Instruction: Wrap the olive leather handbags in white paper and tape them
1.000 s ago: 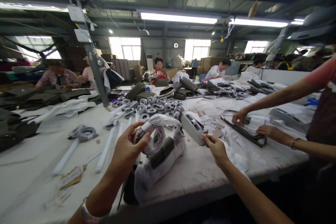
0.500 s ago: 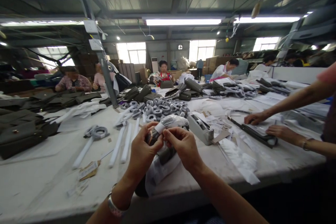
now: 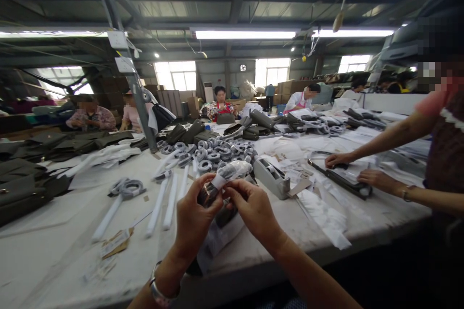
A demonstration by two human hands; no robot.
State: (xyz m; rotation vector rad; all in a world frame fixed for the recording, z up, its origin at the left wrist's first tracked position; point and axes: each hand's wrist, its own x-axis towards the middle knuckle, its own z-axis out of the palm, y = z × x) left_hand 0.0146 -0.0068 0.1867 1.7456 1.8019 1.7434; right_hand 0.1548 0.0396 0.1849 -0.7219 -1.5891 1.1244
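**Workshop table [image 3: 65, 251]: wrapped bundle [image 3: 236, 169] in two hands**

Far left: dark bags [image 3: 21, 186], then a grey coil [image 3: 132, 188]. Left hand [image 3: 195, 215] curled closed around the bundle's near end, at its white band [image 3: 218, 182]. Bundle held up near the table's front edge; judged light, soft, slick in clear film. Best grip: the band. Right hand [image 3: 255, 207] fingers bent in beside it; whether they pinch anything, cannot tell. Rightward: tape dispenser [image 3: 273, 181], then a co-worker's hands [image 3: 380, 182].

White band [image 3: 218, 182], grey tape dispenser [image 3: 278, 186]
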